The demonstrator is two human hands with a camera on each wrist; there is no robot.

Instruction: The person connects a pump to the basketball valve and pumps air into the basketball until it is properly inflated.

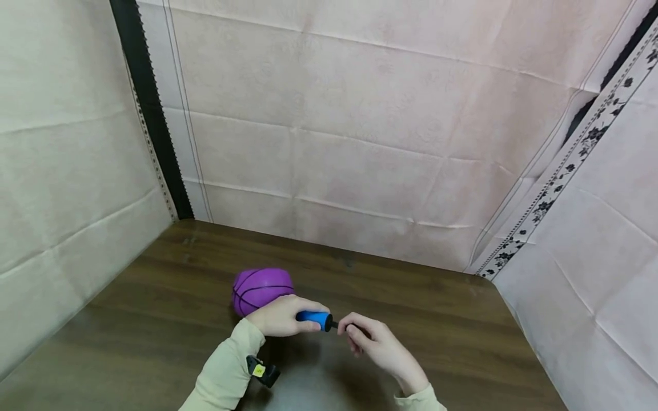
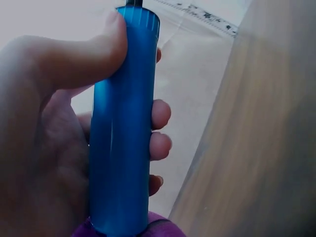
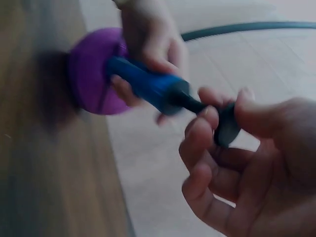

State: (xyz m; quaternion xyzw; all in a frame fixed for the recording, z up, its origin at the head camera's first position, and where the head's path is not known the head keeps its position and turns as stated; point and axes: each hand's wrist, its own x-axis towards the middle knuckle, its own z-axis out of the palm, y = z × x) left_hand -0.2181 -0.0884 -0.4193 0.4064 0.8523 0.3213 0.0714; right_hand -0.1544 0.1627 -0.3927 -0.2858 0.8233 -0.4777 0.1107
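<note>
A blue hand pump [image 2: 123, 138] with a black end cap and a black plunger rod lies in the grip of my left hand [image 1: 283, 315], thumb along one side and fingers wrapped round the other. My right hand [image 1: 377, 345] pinches the black plunger handle [image 3: 228, 126] between thumb and fingers, and a short length of rod shows between handle and barrel. At the pump's far end is a purple ball [image 1: 259, 288] with black lines, partly behind my left hand and slightly sunken on top. The joint between pump and ball is hidden in the head view.
Both hands are over a brown wood-grain table [image 1: 205, 268]. Pale cloth walls [image 1: 329, 125] enclose it at the back and sides. A black strip [image 1: 154, 103] runs down the back left corner. A black device [image 1: 263, 371] is strapped to the left wrist.
</note>
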